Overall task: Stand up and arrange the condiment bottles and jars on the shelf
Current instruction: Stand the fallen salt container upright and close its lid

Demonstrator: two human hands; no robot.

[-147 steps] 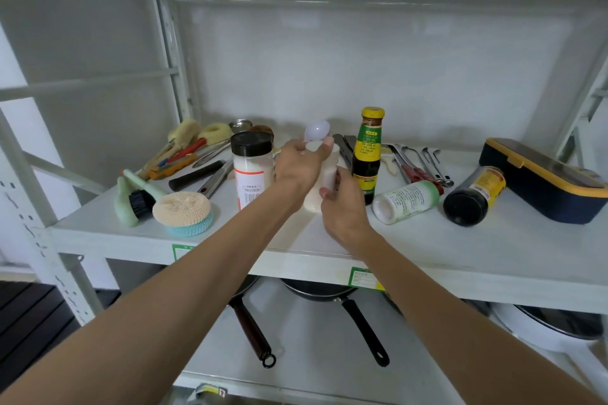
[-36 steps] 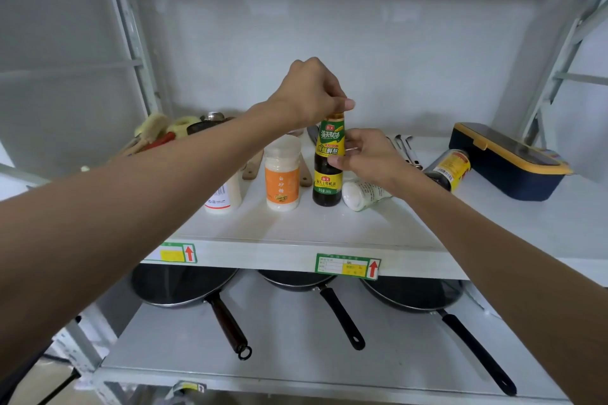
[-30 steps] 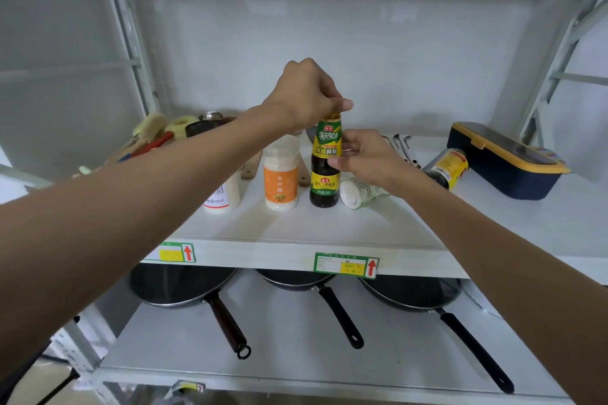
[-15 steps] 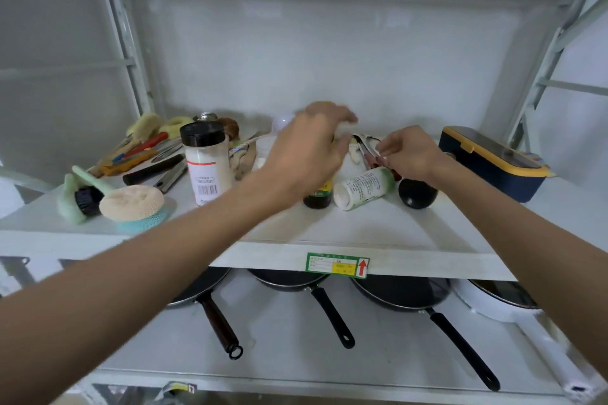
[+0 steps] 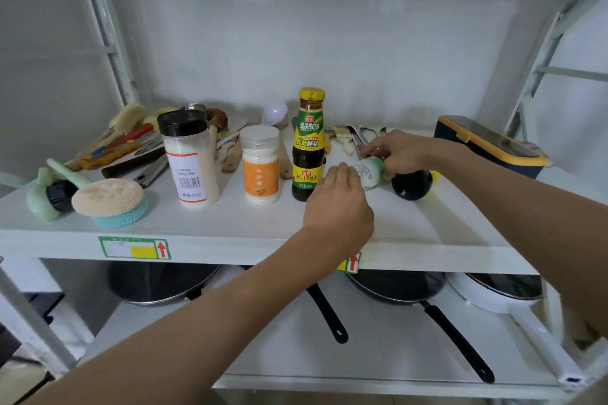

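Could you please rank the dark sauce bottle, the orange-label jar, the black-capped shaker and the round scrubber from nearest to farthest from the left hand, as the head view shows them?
From the left hand:
1. Dark sauce bottle, upright, just to its left.
2. Orange-label jar, next along leftward.
3. Black-capped shaker, farther left.
4. Round scrubber, near the shelf's left end.

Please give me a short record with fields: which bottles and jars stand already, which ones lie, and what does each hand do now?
standing: black-lid jar; orange-label jar; yellow-cap sauce bottle
lying: white bottle with green label; dark bottle
left hand: at the cap end of the white bottle
right hand: closed on its other end
surface: white shelf
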